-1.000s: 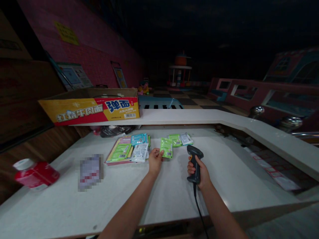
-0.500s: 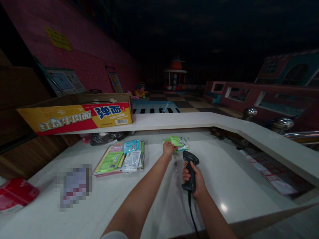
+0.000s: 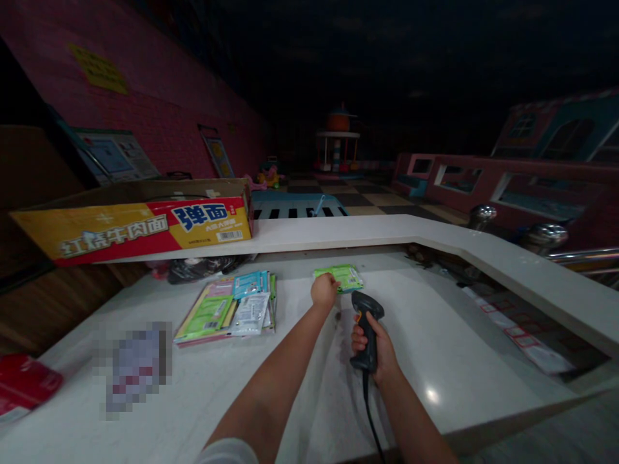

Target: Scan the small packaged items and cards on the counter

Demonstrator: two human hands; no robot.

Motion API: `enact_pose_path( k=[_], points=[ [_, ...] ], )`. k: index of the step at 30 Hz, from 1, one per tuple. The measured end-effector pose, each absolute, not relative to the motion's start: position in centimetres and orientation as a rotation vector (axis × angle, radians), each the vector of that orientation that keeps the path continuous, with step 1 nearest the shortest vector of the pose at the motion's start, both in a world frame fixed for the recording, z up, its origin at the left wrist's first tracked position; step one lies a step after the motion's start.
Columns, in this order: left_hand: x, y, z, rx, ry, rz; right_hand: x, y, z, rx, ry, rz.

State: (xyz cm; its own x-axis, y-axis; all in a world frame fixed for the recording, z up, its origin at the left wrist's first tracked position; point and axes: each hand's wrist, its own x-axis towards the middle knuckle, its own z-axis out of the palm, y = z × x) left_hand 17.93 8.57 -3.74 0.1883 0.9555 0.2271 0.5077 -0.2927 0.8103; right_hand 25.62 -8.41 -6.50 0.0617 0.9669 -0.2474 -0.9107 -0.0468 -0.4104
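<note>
My right hand is wrapped round the grip of a black handheld barcode scanner, its head pointing up and away from me. A cable runs down from the scanner's base. Farther out, my left hand is closed at the left end of a green packet; the fingertips are partly hidden by the hand itself. The packet lies on or just above the white counter, in front of the scanner's head. To the left, green, blue and white packets rest on a flat stack of pink and yellow items.
A raised white ledge borders the counter. On it stands an open red and yellow cardboard box. A black bag sits under the ledge, and a red package lies at far left. White sheets lie at right.
My left hand has lowered the green packet towards the counter, covering the white and blue packaging that showed there. The scanner stays nearly still in my right hand. The view shifts slightly.
</note>
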Motion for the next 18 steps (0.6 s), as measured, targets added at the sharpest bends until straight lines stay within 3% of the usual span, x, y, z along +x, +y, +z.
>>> enact_pose_path(
  k=[6, 18],
  points=[
    [16.8, 7.2, -4.0, 2.551, 1.182, 0.862, 25.5, -8.5, -6.0, -0.536, -0.111, 1.53],
    [17.4, 7.4, -5.5, 2.715, 1.071, 0.585, 25.6, -8.4, -5.9, -0.533, -0.081, 1.546]
  ],
)
